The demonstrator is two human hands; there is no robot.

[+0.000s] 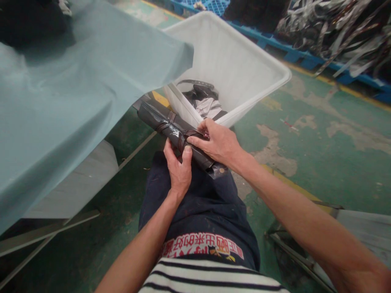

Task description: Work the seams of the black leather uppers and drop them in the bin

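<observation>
A dark, glossy rolled bundle [161, 124], wrapped round with a brown strap, lies slantwise above my lap. It looks like leather or plastic sheeting; which one I cannot tell. My left hand [179, 167] grips its near side, thumb up against the strap. From the right, my right hand [221, 142] pinches the strap and the bundle's upper edge, with some fingertips hidden behind it. A clear flap with a round stud [220, 171] hangs at the bundle's lower right end.
Just beyond the bundle stands a white plastic bin [238, 53] holding dark and pale scraps. A table under a grey-blue cover [100, 61] fills the left. Blue pallets [287, 53] carry piled straps at the back right. A metal-framed seat [363, 228] is at lower right.
</observation>
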